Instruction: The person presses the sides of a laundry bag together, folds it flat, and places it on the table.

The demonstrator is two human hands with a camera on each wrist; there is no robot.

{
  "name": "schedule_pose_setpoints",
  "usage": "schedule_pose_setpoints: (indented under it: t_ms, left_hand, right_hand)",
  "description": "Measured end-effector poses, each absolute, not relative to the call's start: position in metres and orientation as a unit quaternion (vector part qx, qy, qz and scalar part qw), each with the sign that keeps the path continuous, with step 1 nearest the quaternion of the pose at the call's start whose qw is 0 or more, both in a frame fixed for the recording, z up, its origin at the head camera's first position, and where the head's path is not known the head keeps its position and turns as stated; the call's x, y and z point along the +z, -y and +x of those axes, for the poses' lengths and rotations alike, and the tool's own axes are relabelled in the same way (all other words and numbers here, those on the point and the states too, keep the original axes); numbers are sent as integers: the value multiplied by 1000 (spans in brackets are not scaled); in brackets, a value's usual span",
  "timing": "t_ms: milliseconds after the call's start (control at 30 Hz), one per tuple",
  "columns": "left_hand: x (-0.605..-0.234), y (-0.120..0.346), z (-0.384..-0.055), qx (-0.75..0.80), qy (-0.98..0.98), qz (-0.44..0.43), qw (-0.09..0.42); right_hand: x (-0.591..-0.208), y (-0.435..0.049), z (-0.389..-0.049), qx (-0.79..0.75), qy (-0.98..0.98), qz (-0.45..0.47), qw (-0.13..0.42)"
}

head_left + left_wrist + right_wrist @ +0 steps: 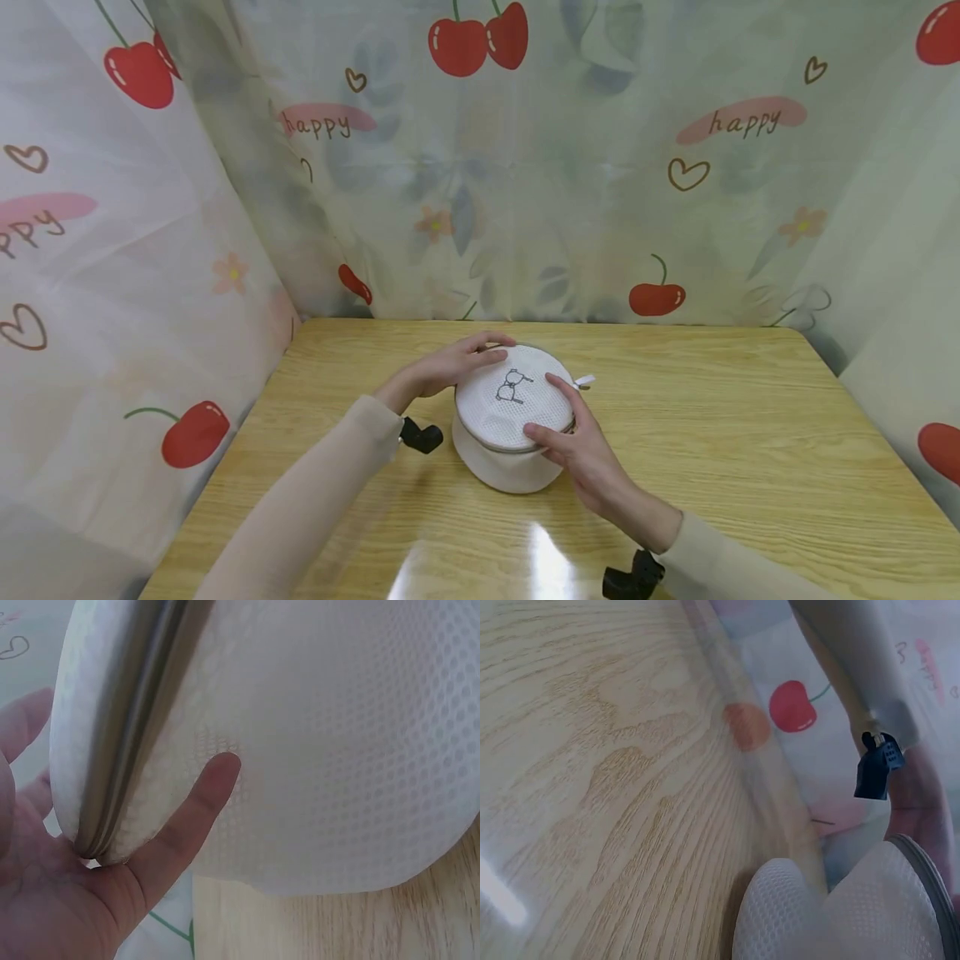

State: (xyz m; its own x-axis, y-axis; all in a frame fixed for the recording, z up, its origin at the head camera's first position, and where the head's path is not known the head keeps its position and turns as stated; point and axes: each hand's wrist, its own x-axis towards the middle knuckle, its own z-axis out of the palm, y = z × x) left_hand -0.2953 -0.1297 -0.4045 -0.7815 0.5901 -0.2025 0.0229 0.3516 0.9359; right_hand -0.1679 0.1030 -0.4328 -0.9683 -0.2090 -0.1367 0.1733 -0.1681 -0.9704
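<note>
A round white mesh laundry bag [513, 417] stands upright on the table, with a zipper round its rim and a small line drawing on its top. My left hand [450, 365] holds its far left rim. In the left wrist view the thumb [195, 814] presses the mesh side below the grey zipper [124, 742], while other fingers lie beyond it. From the near right, my right hand [588, 454] grips the rim, two fingertips on the top and the rest partly hidden by the bag. A white tab [585, 380] sticks out at the right.
The bag is on a wood-grain table [735, 433]. Printed curtains [517, 183] with cherries and hearts hang behind and along both sides. Black wrist cameras sit at the left cuff [422, 436] and at the right cuff [633, 575]. Light glares off the near tabletop.
</note>
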Motion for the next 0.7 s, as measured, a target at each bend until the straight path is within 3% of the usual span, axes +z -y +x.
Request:
schedule_pose_setpoints:
  t_ms: [700]
  left_hand:
    - [-428, 132, -291, 486, -816, 188, 248]
  right_hand:
    - [-450, -106, -175, -740, -658, 23, 136]
